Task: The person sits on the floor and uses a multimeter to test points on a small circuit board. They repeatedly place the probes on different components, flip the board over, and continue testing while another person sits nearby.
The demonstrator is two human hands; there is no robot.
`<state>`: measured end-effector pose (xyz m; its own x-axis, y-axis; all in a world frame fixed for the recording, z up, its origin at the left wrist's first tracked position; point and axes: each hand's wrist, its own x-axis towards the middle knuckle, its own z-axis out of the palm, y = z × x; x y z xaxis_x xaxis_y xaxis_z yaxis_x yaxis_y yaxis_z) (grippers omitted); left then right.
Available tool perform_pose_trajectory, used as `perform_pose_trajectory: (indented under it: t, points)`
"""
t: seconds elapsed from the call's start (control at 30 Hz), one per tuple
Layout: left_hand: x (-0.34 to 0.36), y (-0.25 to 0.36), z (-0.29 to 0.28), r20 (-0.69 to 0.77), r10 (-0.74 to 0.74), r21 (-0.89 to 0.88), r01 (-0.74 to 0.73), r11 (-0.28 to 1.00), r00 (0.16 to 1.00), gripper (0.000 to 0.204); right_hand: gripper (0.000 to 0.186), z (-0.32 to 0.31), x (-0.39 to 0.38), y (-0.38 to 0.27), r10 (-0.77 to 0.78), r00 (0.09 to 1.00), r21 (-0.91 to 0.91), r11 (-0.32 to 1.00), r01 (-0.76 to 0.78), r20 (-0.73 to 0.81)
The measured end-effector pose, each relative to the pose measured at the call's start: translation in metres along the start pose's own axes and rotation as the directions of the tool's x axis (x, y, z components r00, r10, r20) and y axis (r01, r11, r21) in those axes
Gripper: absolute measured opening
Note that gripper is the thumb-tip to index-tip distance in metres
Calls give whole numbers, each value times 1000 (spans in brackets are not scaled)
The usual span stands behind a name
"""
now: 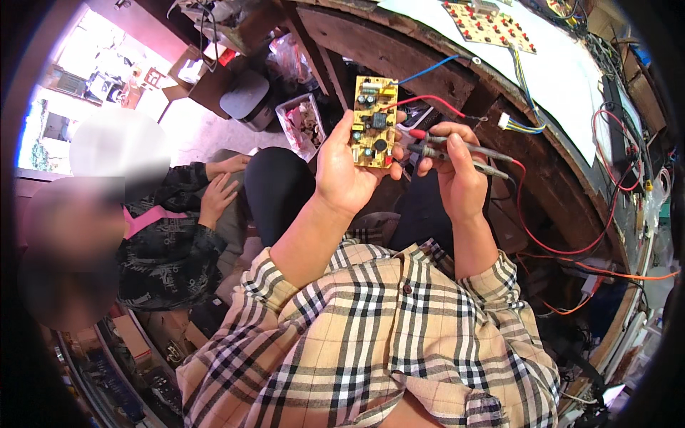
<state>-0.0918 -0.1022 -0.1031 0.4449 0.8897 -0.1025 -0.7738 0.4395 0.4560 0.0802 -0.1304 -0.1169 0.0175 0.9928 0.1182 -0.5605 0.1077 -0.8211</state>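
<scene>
My left hand [346,167] is closed round the edges of a yellow circuit board [364,128], its component side facing up. On the board are capacitors, a black block and a round black part. A blue wire [428,70] and a red wire [432,98] run from it toward the bench. In my right hand [460,171] are two multimeter probes [491,152], one with a red end and one dark, held side by side. Their ends point at the board's right edge; whether they touch it I cannot tell. A red lead [524,207] loops away to the right.
The wooden bench [421,53] curves along the far right side. On its white sheet lies another board [489,25] with red parts and a cable ending in a white connector [504,121]. A person in a dark patterned top [171,250] sits at left. A bin [246,100] and box [301,125] stand beyond.
</scene>
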Motion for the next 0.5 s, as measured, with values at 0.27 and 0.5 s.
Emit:
perform_pose_trajectory:
  t: [0.27,0.5]
  points:
    - [-8,-5,-2,-38,3,-23,-4,1000,999,53,25,7,-4,4,-15,1000,-48,999,15,15]
    - [-10,-13,-10,11,-9,-57,10,998,1000,50,24,6,-14,10,-35,998,-112,993,30,-45]
